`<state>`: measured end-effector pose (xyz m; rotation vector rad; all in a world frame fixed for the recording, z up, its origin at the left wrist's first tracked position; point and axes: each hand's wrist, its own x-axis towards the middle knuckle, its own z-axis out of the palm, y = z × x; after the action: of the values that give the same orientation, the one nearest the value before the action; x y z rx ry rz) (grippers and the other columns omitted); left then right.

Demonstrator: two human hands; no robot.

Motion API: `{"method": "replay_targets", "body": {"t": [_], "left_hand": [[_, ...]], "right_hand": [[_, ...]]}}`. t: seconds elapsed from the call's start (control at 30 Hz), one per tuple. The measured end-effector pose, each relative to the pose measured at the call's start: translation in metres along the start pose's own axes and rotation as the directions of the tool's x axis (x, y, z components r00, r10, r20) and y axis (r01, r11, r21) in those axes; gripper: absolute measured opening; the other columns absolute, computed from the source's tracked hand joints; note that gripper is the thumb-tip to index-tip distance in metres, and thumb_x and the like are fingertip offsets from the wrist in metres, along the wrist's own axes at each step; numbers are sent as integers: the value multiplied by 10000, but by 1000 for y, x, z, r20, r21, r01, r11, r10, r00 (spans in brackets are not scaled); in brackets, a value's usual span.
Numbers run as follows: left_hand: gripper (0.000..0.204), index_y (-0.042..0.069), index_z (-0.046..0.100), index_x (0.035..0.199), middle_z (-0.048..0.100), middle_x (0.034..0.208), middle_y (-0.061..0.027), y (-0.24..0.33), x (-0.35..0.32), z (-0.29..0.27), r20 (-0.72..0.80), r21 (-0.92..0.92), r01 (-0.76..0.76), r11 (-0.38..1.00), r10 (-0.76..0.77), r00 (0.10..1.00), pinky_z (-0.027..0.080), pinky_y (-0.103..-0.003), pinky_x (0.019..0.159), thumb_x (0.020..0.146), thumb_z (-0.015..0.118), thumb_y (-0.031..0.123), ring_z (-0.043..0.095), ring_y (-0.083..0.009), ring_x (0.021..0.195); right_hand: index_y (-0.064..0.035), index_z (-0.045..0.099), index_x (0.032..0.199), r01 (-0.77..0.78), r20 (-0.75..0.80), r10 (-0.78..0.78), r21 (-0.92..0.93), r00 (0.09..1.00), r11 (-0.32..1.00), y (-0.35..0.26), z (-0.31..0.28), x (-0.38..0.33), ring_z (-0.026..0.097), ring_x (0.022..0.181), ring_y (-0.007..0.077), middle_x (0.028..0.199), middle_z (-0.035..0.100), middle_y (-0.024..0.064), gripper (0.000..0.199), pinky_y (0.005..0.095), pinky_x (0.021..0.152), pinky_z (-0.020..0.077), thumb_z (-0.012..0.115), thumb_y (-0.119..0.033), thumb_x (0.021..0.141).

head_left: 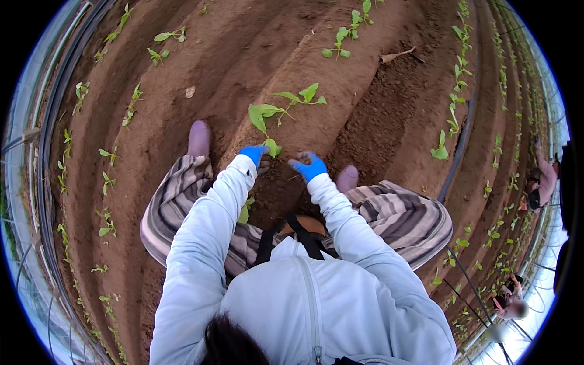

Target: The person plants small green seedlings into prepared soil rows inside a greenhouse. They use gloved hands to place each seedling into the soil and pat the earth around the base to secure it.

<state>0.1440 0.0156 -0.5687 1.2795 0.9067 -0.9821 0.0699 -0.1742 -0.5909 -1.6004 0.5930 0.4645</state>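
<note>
My left hand (255, 156), in a blue glove with soil-dark fingers, reaches down to the soil at the base of a leafy seedling (272, 146). One leaf lies right against its fingertips; whether the fingers grip the stem is hidden. Just to the right, my right hand (309, 167), gloved the same way, hovers low over the loosened soil (274, 194) with fingers apart and nothing visible in them. Beyond both hands, larger green seedlings (292, 102) lean over on the raised bed (340, 115). Another leaf (246, 211) shows below my left forearm.
My purple boots (199, 139) stand on either side of the bed. Rows of seedlings (456, 91) run along both sides. A dark hose (463, 146) lies to the right, and a dry brown scrap (396, 56) lies ahead. Two people (543, 176) are at the far right.
</note>
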Motion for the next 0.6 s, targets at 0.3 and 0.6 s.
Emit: {"method": "replay_targets", "body": {"t": [0.3,0.6], "left_hand": [[246,112,606,1041,621,947,-21,-71,5,-21,-41,52,-223,974,225,974,451,-361,764,839,619,252,566,-183,883],[254,3,649,914,657,843,-122,-68,-37,10,-41,491,-461,739,548,835,474,-309,740,791,645,225,619,-202,795]], "right_hand": [[-42,584,1069,253,227,-248,5,942,967,-56,4,68,522,816,124,892,580,31,431,270,760,458,764,-268,749],[-103,573,1169,569,645,-204,-428,737,702,-89,46,99,550,1088,308,1131,593,168,347,371,939,421,532,-297,884]]}}
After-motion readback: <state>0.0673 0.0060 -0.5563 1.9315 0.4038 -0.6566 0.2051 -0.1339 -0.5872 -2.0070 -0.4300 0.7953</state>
